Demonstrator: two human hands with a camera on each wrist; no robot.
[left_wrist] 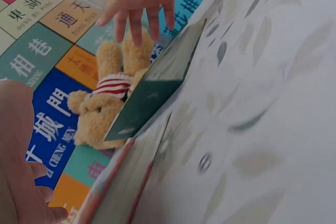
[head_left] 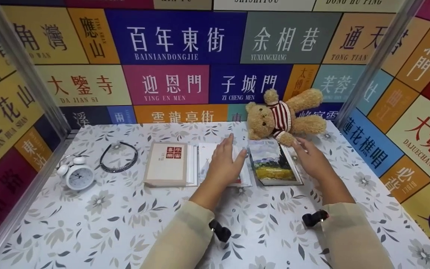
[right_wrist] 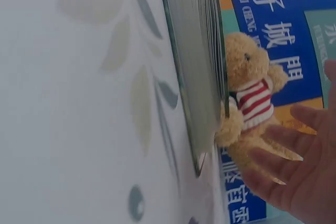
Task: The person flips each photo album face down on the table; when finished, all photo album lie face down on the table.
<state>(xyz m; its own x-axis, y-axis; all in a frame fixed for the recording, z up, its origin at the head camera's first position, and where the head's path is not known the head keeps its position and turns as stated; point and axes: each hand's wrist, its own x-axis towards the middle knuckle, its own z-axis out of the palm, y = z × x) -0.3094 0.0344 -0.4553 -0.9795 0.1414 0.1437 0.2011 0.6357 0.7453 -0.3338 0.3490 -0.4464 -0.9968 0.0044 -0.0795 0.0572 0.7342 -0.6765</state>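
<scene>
My left hand [head_left: 224, 162] is above the middle book [head_left: 204, 160], hiding much of its pale cover; its fingers are extended, the thumb apart. To the right lies a book with a painted landscape cover [head_left: 274, 168], its green lower edge showing in the left wrist view. Beside that book's right edge is my right hand [head_left: 312, 158], with spread fingers and nothing held in the right wrist view [right_wrist: 299, 156]. Behind the book a teddy bear [head_left: 263, 117] in a red-and-white striped sweater lies on its side, one paw near my right fingertips. Whether those fingers touch it, I cannot tell.
A beige book with red square stamps [head_left: 166, 164] lies left of the middle book. Farther left are a dark headband [head_left: 113, 170] and a white alarm clock [head_left: 80, 177]. Walls with coloured Chinese signs [head_left: 175, 84] enclose the floral-covered table [head_left: 125, 228].
</scene>
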